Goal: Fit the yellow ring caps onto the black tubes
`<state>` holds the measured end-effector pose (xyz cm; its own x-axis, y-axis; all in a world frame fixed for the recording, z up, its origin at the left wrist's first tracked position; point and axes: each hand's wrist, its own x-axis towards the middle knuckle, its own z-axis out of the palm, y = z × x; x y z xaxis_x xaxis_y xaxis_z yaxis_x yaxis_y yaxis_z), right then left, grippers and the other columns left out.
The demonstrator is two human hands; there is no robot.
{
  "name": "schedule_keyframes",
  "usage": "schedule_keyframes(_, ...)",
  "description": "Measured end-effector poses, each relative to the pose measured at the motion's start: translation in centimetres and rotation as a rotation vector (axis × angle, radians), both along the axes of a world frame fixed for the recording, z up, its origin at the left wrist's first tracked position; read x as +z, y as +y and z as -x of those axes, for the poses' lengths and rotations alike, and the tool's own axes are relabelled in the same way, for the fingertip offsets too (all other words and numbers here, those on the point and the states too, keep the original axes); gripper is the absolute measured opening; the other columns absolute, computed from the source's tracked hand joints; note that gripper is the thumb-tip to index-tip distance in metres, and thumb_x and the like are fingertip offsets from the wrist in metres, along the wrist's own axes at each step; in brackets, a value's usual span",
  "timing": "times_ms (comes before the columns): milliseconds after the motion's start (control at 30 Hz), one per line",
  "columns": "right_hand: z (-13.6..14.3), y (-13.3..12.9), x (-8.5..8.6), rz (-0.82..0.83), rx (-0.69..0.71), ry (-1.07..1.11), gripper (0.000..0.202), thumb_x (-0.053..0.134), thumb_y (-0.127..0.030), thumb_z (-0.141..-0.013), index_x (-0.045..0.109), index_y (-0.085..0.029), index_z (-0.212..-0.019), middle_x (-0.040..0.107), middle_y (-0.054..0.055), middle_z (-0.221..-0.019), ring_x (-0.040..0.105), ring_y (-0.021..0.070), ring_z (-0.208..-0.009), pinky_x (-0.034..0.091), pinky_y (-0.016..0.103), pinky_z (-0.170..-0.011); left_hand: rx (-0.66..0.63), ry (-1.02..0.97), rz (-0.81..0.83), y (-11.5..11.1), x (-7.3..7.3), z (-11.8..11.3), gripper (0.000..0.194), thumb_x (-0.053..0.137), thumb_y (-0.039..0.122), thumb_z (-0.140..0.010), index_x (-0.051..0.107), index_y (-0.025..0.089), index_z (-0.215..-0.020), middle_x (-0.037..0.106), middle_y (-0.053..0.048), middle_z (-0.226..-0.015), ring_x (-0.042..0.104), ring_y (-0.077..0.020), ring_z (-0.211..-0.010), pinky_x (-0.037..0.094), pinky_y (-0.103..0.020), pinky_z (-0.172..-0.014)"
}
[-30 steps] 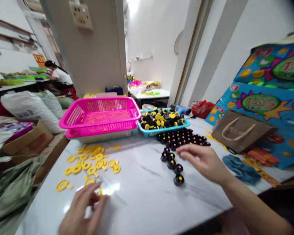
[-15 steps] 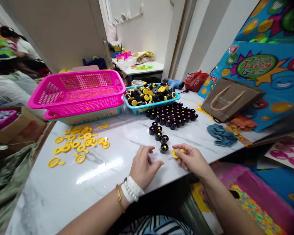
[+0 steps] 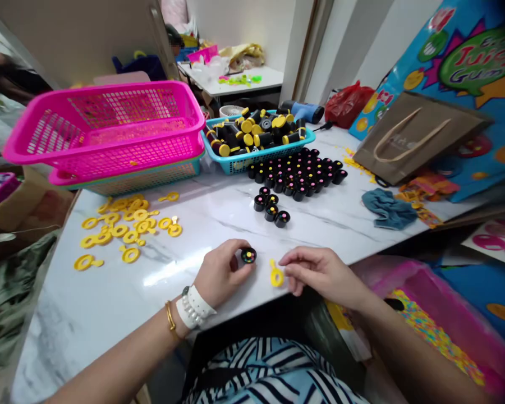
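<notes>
My left hand [image 3: 221,272] has its fingers and thumb closed round a small black cup [image 3: 248,256] with coloured bits inside. To its right, my right hand [image 3: 320,275] pinches a yellow ring piece with a short stem [image 3: 276,276], ring end down and stem up. The cup and the ring piece are apart. Several black cups [image 3: 283,218] stand beyond my hands, below a dense block of more cups [image 3: 301,174]. A loose pile of yellow ring pieces [image 3: 120,230] lies on the marble-patterned table [image 3: 210,213] at the left.
A pink basket [image 3: 138,147] is stacked on others at the back left. Beside it, a blue basket [image 3: 256,158] holds black and yellow containers. A brown paper bag [image 3: 404,140], a teal cloth [image 3: 388,209] and a red bag [image 3: 347,105] are at the right.
My left hand has taken the nearest black cup and moved it left, away from the others. My right hand has shifted left with the yellow ring piece, now turned upright. The view has tilted down.
</notes>
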<state>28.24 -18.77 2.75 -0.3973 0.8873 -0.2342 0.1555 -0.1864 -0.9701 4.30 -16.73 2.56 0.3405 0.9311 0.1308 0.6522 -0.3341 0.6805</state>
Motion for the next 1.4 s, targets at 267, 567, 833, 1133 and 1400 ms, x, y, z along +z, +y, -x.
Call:
schedule_keyframes(267,0.5,0.1,1.2,-0.717,0.109,-0.45,0.033,0.055,-0.018,-0.087,0.064,-0.023,-0.118,0.066,0.007,-0.095,0.064,0.0176,-0.08,0.055,0.031,-0.071,-0.041,-0.025,-0.035,-0.3,-0.7,0.0,0.024,0.065,0.023,-0.08,0.06,0.018,-0.103,0.06,0.0,-0.085,0.052,-0.0098,-0.063,0.044,-0.024,-0.064)
schedule_keyframes(567,1.2,-1.7,-1.3,-0.812,0.434,-0.277,0.022,0.057,-0.021,-0.091,0.066,-0.025,-0.111,0.065,0.008,-0.124,0.049,0.0272,-0.127,0.043,0.047,-0.104,0.002,-0.048,-0.055,-0.2,-0.7,0.3,0.021,0.063,0.019,-0.079,0.059,0.018,-0.099,0.058,0.0,-0.083,0.054,-0.0117,-0.068,0.046,-0.026,-0.069)
schedule_keyframes(833,3.6,2.4,0.5,-0.313,0.048,-0.224,0.025,0.043,-0.037,-0.098,0.061,-0.02,-0.099,0.052,-0.002,-0.065,0.053,0.0105,-0.048,0.047,0.024,-0.051,-0.015,-0.056,-0.01,0.1,-0.7,0.1,0.024,0.071,0.025,-0.078,0.067,0.017,-0.1,0.058,-0.002,-0.089,0.054,-0.0124,-0.071,0.046,-0.026,-0.069)
schedule_keyframes(1133,5.5,1.9,0.0,-0.501,-0.169,-0.456,0.019,0.043,-0.031,-0.095,0.059,-0.024,-0.101,0.065,0.005,-0.089,0.061,0.018,-0.069,0.05,0.031,-0.067,0.061,-0.01,0.045,-0.2,-0.5,-0.2,0.019,0.068,0.033,-0.081,0.066,0.016,-0.09,0.052,-0.001,-0.08,0.052,-0.0131,-0.067,0.045,-0.027,-0.063)
schedule_keyframes(1400,5.7,-0.6,-1.5,-0.365,-0.266,-0.29,0.047,0.061,-0.045,-0.087,0.047,-0.022,-0.127,0.064,0.009,-0.102,0.063,0.0176,-0.074,0.053,0.027,-0.057,0.044,0.022,0.076,-0.2,-0.9,0.0,0.024,0.063,0.038,-0.083,0.064,0.018,-0.096,0.055,-0.004,-0.093,0.058,-0.0171,-0.078,0.05,-0.03,-0.071)
